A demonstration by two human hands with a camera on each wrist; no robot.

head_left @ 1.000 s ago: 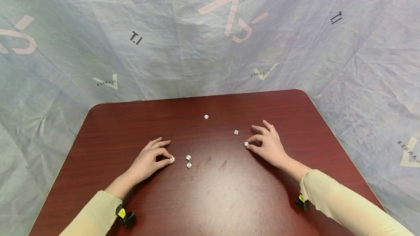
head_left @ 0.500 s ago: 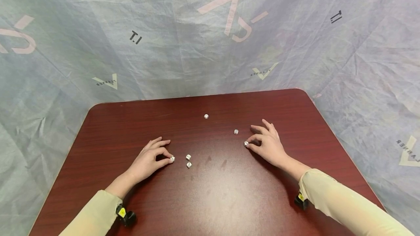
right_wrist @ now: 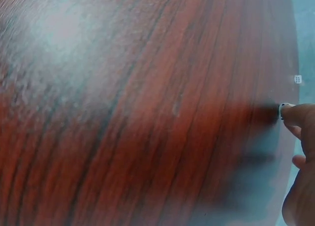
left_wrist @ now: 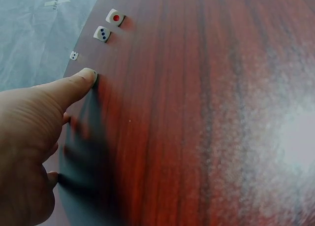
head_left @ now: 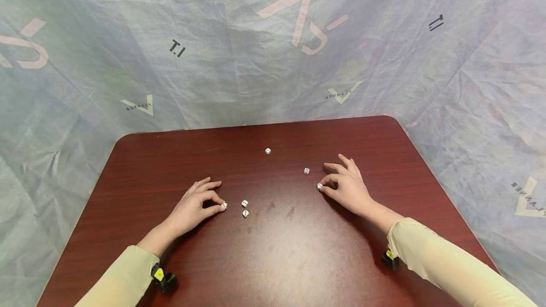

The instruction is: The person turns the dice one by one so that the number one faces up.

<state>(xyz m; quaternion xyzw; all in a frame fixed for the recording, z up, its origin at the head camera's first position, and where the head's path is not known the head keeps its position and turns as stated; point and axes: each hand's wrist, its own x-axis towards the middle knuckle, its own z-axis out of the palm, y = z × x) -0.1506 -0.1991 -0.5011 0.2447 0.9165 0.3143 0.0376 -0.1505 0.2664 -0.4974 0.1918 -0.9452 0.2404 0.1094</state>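
On the left of the table, my left hand [head_left: 192,210] pinches a white die [head_left: 224,206] between thumb and forefinger, the other fingers spread away. In the left wrist view the thumb hides most of that die. Just right of it sit two more dice, a rear die [head_left: 245,203] and a front die [head_left: 245,213], close together. My right hand [head_left: 347,191] pinches another die [head_left: 319,186] by thumb and forefinger; its edge shows at the fingertips in the right wrist view [right_wrist: 281,111]. Slightly beyond and left of that hand lies a die [head_left: 306,171].
One more die [head_left: 268,151] lies toward the back of the dark red wooden table [head_left: 273,259]. A grey printed cloth [head_left: 239,60] hangs behind the table and along both sides. Each wrist carries a small black camera, such as the left camera [head_left: 166,282].
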